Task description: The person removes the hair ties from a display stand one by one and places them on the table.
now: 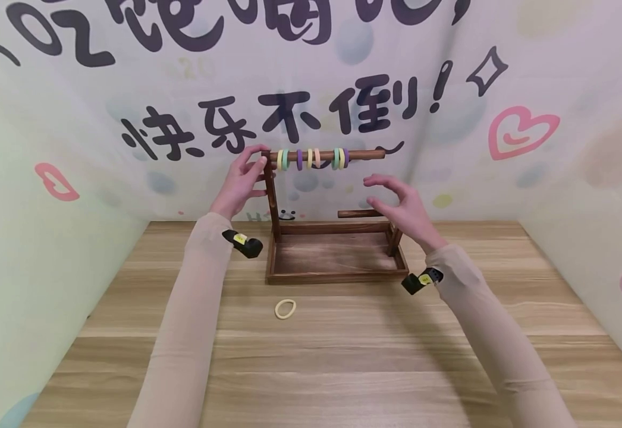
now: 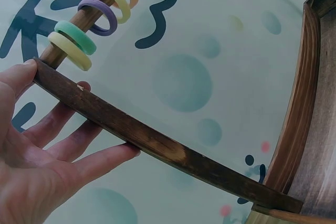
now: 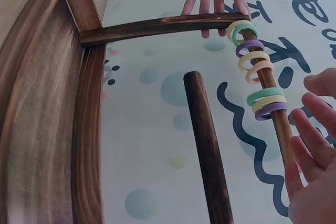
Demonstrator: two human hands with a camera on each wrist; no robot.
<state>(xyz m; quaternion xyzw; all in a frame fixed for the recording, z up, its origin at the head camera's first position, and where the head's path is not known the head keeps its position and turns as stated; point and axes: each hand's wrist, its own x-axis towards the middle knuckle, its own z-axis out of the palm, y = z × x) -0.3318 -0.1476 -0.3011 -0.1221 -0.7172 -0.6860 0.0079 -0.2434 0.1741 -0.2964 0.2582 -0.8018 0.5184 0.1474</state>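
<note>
My left hand [image 1: 241,180] grips the top of the tall post of a dark wooden stand [image 2: 157,145], thumb on its top end and fingers against the post. Several pastel hair ties [image 3: 257,71], in yellow, green, purple and peach, hang along the stand's upper rod [image 1: 364,154]. In the head view my right hand [image 1: 401,205] is beside the free end of that rod, above the lower rod [image 3: 207,150], fingers spread and holding nothing. In the right wrist view its fingertips appear close to the upper rod; whether they touch cannot be told.
A pale yellow hair tie [image 1: 285,309] lies on the wood-grain table [image 1: 332,362] in front of the stand. The stand's shallow tray base [image 1: 338,276] sits near the back edge. A printed wall sheet [image 1: 300,71] hangs close behind, with pale walls on both sides.
</note>
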